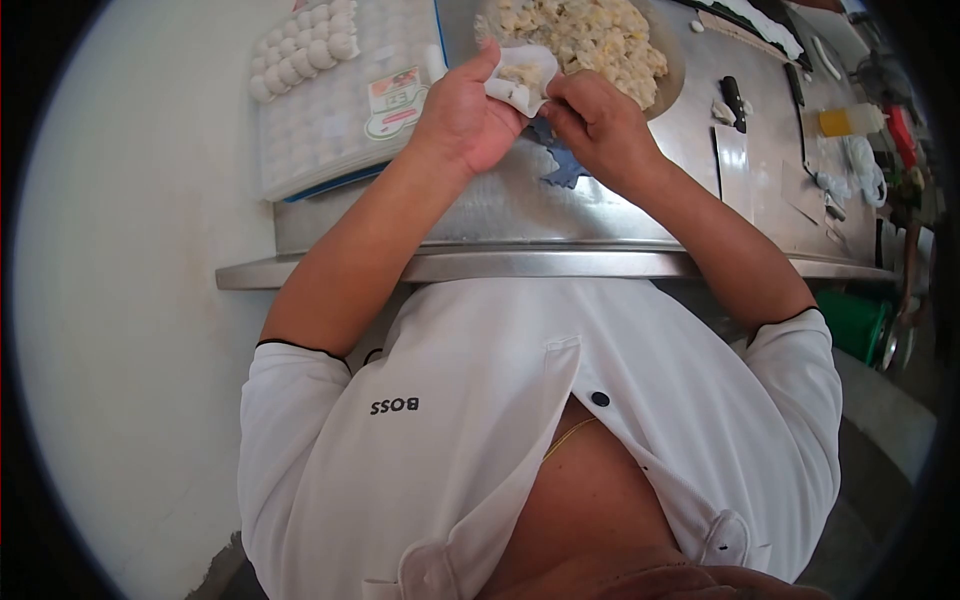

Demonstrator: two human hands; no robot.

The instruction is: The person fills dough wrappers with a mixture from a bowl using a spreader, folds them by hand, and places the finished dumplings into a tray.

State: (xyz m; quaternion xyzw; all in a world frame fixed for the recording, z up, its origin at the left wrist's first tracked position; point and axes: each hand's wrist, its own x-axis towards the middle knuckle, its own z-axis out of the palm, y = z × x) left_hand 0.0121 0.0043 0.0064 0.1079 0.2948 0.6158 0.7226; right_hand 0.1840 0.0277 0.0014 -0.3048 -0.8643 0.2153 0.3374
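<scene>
In my left hand (462,118), palm up and cupped, lies a thin white dumpling wrapper (540,58) with a lump of pale filling (522,74) on it. My right hand (603,122) pinches the wrapper's right edge between thumb and fingers. Just beyond both hands stands a wide metal bowl (672,88) heaped with chunky, pale yellow-white filling (600,30). A crumpled blue-grey cloth or scrap (566,168) lies below the hands on the metal table (480,215).
Left is a flat tray stack (330,150) with a printed label, bearing rows of white rounded pieces (305,50). Right lie a black-handled blade (733,165), a yellow-filled bottle (848,121) and a plastic bag (862,165). A white wall (130,250) borders the left; a metal rim (540,264) edges the table.
</scene>
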